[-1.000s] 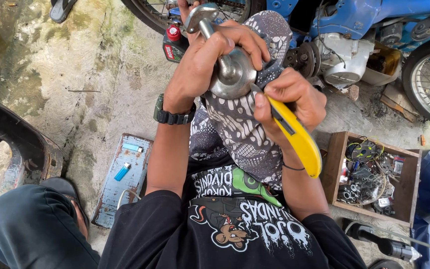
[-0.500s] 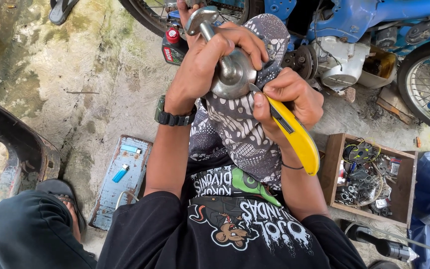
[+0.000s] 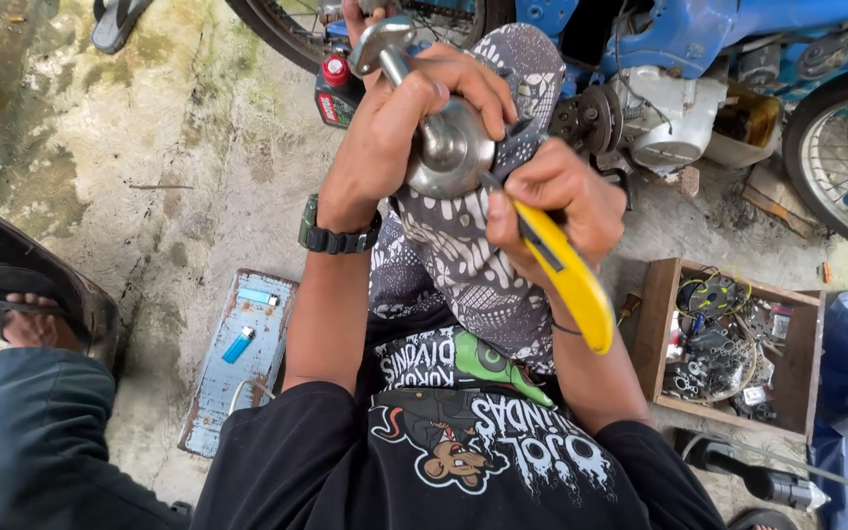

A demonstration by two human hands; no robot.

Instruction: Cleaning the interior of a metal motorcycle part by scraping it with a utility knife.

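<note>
Yellow knife (image 3: 566, 280), red-capped bottle (image 3: 334, 90), blue lighter (image 3: 238, 344)

Motorcycle (image 3: 660, 88) ahead, wooden box (image 3: 650, 324) rightward

A round metal part (image 3: 449, 147), dull silver with a flat disc face and a shaft ending in a flanged head, sits in the upper middle of the frame; the shaft slants up toward the upper left. A yellow utility knife (image 3: 561, 270) lies just right of centre, its long handle slanting down toward the lower right, its dark blade end touching the lower right rim of the disc.
</note>
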